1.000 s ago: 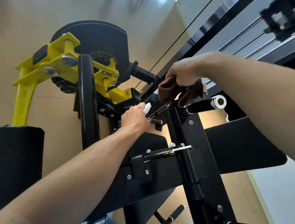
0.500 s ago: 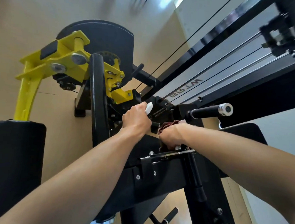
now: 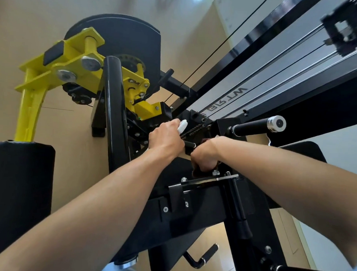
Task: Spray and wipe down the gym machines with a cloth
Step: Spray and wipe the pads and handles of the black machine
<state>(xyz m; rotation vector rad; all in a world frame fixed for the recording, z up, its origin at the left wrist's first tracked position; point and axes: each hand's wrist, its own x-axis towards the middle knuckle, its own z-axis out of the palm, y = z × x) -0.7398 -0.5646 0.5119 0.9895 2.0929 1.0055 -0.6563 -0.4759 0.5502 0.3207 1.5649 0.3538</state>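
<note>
I look down on a black and yellow gym machine [image 3: 117, 120]. My left hand [image 3: 165, 136] is closed around a spray bottle; only its white top [image 3: 182, 125] sticks out past my fingers. My right hand [image 3: 205, 155] is closed on a brown cloth [image 3: 196, 172], mostly hidden under the fist, and presses it on the black frame [image 3: 201, 206] just above a metal bracket [image 3: 204, 180]. The two hands are almost touching, right hand below and to the right of the left.
A black handle with a chrome end cap [image 3: 276, 123] juts out right of my hands. The weight stack guide rods and cables [image 3: 278, 74] run up to the right. A black pad [image 3: 17, 194] sits at left, and a crank handle [image 3: 207, 256] below.
My right hand came down with the cloth from beside the chrome-capped handle to the frame by the bracket, and has since held there. My left hand stays put.
</note>
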